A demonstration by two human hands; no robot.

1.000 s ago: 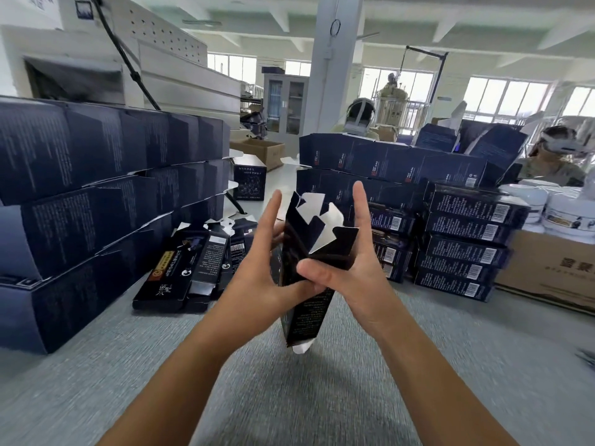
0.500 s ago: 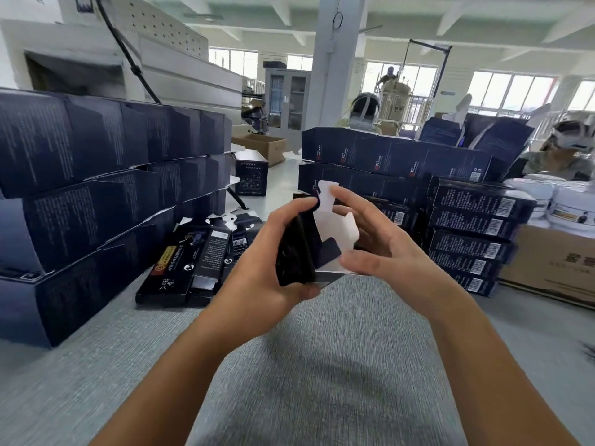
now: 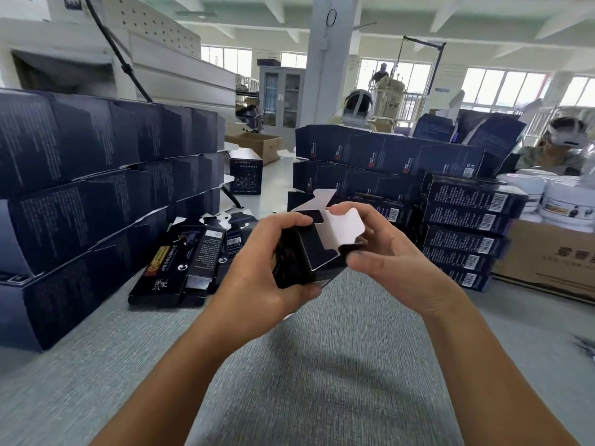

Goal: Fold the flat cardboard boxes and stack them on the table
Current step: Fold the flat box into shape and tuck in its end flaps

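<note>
The left hand (image 3: 267, 268) grips a half-folded box (image 3: 318, 255) by its dark body above the table (image 3: 322, 375); the right hand (image 3: 396, 262) pinches its white end flap (image 3: 343, 228). Stacked boxes (image 3: 80, 188) wall the left edge, another stack (image 3: 463, 220) stands right, flat boxes (image 3: 180, 265) lie between them.

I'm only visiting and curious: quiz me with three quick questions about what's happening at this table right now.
1. True or false: the left hand and right hand both hold one dark box above the table.
2. The inside of the box's open flap is: A white, B red, C green.
3. Fill in: the flat boxes lie to the ___ of the left hand.

Key: 1 true; 2 A; 3 left.
</note>
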